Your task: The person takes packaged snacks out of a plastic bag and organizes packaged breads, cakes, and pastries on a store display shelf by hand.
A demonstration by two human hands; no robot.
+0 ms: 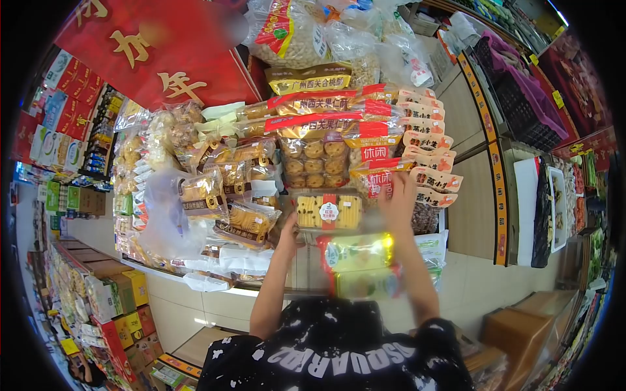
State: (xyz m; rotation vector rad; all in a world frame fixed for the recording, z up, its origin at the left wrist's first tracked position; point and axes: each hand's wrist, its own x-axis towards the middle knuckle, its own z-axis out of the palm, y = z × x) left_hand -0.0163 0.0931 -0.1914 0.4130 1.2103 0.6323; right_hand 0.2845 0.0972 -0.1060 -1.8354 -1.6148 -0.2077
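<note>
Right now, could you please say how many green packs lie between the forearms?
2: upper pack, nearest the pastry box; lower pack, nearest the shirt; some may be hidden.

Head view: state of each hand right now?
Left hand: at the left end of the cake box; grip cannot be told.
Right hand: at the snack bag; grip cannot be told.

pastry box [329, 212] — before cookie bag [314, 163]

This is a shop: transparent plastic packages of round brown cookies [315, 163] crowd together, and yellow rectangular boxes [139, 287] stand stacked.
</note>
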